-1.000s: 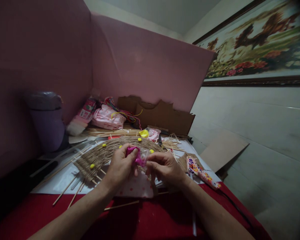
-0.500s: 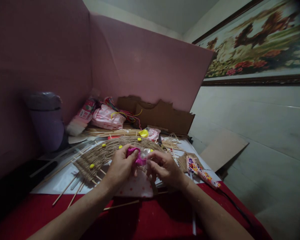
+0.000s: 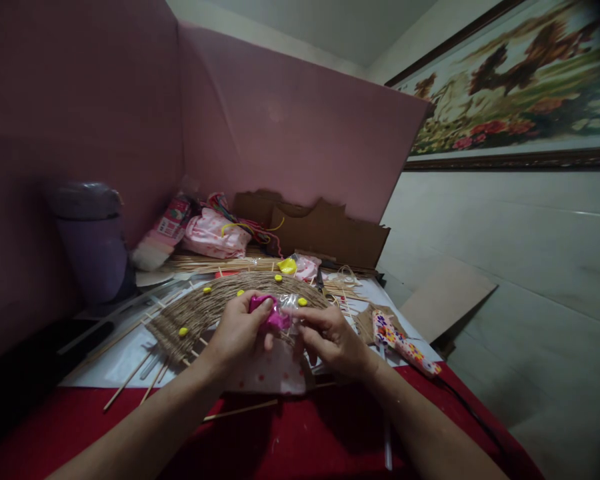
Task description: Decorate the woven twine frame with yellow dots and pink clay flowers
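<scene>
My left hand [image 3: 237, 330] is closed on a bright pink lump [image 3: 270, 315] wrapped in clear plastic. Facing it, my right hand [image 3: 330, 337] pinches the clear plastic wrap [image 3: 291, 305] at the lump's right side. Both hands hover over a fan-shaped woven twine piece [image 3: 207, 308] built on wooden sticks and dotted with small yellow blobs [image 3: 183, 331]. A white cloth with pink dots [image 3: 270, 373] lies just under my hands.
A purple lidded container [image 3: 93, 237] stands at the left. Pink bags [image 3: 213, 235], cardboard pieces [image 3: 330, 233] and a bundle of sticks [image 3: 220, 264] sit at the back by the pink wall. A flowered strip [image 3: 403, 345] lies right. Loose sticks [image 3: 240, 409] rest on the red cloth [image 3: 300, 440].
My hands stayed in place over the woven piece. The fingers shifted slightly on the pink lump and its plastic wrap, drawing a little closer together.
</scene>
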A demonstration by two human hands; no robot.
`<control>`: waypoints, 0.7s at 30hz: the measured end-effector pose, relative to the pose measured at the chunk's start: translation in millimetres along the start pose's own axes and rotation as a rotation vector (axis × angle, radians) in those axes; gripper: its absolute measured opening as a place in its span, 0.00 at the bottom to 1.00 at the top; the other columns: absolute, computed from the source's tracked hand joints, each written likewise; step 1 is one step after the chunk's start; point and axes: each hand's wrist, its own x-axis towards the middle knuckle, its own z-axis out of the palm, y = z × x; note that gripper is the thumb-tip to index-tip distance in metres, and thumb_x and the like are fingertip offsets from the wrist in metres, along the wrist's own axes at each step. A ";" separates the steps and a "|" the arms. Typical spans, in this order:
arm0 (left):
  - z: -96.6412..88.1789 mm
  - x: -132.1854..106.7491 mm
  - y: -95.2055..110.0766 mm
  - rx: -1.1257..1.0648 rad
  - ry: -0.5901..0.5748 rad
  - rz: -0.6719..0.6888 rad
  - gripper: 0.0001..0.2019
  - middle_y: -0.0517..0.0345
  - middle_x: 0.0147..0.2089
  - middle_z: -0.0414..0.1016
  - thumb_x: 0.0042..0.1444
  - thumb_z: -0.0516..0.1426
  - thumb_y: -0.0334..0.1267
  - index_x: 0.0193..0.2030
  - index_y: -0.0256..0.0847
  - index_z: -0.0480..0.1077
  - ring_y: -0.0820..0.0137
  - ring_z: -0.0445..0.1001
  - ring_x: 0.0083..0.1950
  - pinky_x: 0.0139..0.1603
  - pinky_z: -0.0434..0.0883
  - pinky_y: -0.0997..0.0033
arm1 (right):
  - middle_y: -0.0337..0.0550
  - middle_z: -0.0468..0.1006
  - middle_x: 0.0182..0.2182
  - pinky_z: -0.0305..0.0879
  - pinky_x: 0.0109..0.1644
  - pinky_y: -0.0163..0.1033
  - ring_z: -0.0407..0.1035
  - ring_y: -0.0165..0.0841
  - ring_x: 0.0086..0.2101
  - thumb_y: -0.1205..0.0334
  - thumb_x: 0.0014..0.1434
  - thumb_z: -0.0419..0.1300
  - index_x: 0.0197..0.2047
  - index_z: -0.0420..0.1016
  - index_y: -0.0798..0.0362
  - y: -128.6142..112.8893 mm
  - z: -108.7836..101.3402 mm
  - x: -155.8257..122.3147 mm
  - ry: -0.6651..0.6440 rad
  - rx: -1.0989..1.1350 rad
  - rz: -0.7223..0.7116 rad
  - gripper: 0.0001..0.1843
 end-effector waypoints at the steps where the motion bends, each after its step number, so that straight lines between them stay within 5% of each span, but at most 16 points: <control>1: 0.0 0.3 -0.6 0.005 0.003 0.007 0.11 0.66 0.16 0.67 0.48 0.59 0.42 0.30 0.39 0.62 0.80 0.58 0.11 0.12 0.51 0.81 | 0.38 0.77 0.20 0.57 0.20 0.29 0.63 0.25 0.16 0.64 0.60 0.53 0.55 0.69 0.53 -0.2 0.1 0.2 -0.003 0.014 0.010 0.19; 14: 2.6 -3.6 -2.7 0.124 -0.134 0.004 0.13 0.67 0.10 0.62 0.52 0.55 0.47 0.28 0.40 0.60 0.79 0.53 0.08 0.09 0.48 0.81 | 0.35 0.73 0.18 0.54 0.15 0.28 0.63 0.25 0.14 0.54 0.62 0.51 0.38 0.69 0.52 2.7 7.3 1.7 0.129 0.182 0.173 0.12; 21: 0.6 -2.2 -4.0 0.019 -0.118 -0.014 0.13 0.67 0.12 0.63 0.50 0.58 0.47 0.29 0.40 0.61 0.80 0.56 0.09 0.11 0.48 0.82 | 0.37 0.72 0.18 0.55 0.20 0.30 0.62 0.25 0.16 0.58 0.62 0.51 0.37 0.73 0.53 -0.3 1.8 1.1 0.043 -0.004 0.062 0.11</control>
